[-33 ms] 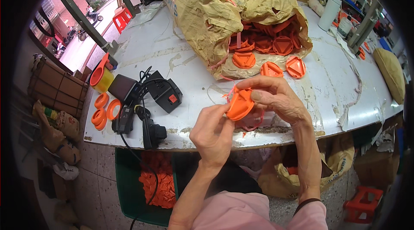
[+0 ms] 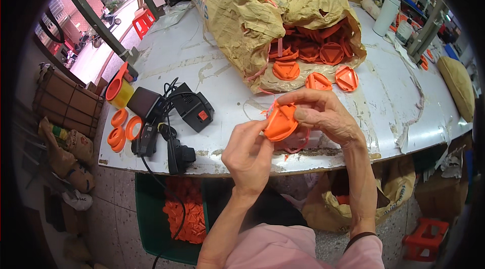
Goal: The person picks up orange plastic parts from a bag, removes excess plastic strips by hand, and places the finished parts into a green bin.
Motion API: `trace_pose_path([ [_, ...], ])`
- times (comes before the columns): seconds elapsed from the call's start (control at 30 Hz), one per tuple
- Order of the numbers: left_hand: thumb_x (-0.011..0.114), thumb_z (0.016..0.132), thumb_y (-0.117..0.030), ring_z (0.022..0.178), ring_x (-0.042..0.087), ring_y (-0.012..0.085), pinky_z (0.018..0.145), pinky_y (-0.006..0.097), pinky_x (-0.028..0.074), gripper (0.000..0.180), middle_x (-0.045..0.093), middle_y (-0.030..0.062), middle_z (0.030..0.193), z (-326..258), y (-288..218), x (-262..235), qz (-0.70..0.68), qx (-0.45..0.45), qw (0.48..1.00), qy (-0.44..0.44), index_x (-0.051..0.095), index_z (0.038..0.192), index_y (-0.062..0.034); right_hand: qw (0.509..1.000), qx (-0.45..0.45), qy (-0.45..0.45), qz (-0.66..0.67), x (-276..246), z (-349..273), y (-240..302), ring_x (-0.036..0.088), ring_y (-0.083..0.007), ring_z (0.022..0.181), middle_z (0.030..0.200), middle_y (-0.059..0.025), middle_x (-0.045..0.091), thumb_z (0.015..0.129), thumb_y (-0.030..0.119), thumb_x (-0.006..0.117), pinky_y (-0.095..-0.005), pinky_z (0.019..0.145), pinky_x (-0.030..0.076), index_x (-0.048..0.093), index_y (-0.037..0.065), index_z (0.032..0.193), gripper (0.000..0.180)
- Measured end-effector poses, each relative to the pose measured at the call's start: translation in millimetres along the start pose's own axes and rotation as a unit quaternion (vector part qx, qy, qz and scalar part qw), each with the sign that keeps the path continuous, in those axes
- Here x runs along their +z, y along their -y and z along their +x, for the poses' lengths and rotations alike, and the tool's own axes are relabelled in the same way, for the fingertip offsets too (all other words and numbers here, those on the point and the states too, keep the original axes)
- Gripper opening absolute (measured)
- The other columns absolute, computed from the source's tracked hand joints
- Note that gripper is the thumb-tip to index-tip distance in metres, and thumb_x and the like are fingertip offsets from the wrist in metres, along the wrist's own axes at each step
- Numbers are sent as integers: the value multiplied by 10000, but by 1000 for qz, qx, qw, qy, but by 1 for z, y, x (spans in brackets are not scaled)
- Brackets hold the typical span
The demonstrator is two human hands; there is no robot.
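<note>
An orange round plastic cap with a raised shape on its face is held tilted above the table's front edge. My left hand pinches its lower left rim between thumb and fingers. On the upper right side, my right hand grips the same cap, thumb in front and fingers curled behind. Just beyond my hands, similar orange caps lie at the mouth of a large crumpled yellow sack, which is full of more of them. A pink cord lies behind the held cap, partly hidden.
On the left of the white table are a black charger, cables, orange rings and a yellow tape roll. Below stand a green bin of orange scraps, an open sack and a red stool. A white bottle stands far right.
</note>
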State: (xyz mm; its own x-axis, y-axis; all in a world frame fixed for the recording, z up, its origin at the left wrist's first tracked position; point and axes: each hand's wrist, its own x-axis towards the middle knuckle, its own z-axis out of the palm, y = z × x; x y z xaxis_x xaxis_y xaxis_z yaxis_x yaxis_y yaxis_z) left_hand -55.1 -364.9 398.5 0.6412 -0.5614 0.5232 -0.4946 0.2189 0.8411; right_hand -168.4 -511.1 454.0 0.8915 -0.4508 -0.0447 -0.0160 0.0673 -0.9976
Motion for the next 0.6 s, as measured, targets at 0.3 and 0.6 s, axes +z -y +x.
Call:
trace_pose_path([
  [0.3, 574, 771, 155, 912, 620, 152, 762, 245, 511, 410, 568, 119, 1124, 5, 1, -7, -214, -129, 968, 25, 548, 1173, 82, 999, -14, 33, 26, -1, 2, -4, 602, -73, 756, 887, -33, 662, 730, 118, 772, -200, 665, 486, 579, -2, 1187, 510],
  [0.6, 537, 831, 86, 941, 624, 197, 809, 278, 513, 414, 631, 189, 1034, 5, -4, -15, -312, -162, 935, 35, 481, 1241, 110, 998, -37, 47, 16, 0, 4, -6, 590, -58, 792, 908, -8, 636, 743, 99, 766, -192, 713, 485, 576, -2, 1178, 485],
])
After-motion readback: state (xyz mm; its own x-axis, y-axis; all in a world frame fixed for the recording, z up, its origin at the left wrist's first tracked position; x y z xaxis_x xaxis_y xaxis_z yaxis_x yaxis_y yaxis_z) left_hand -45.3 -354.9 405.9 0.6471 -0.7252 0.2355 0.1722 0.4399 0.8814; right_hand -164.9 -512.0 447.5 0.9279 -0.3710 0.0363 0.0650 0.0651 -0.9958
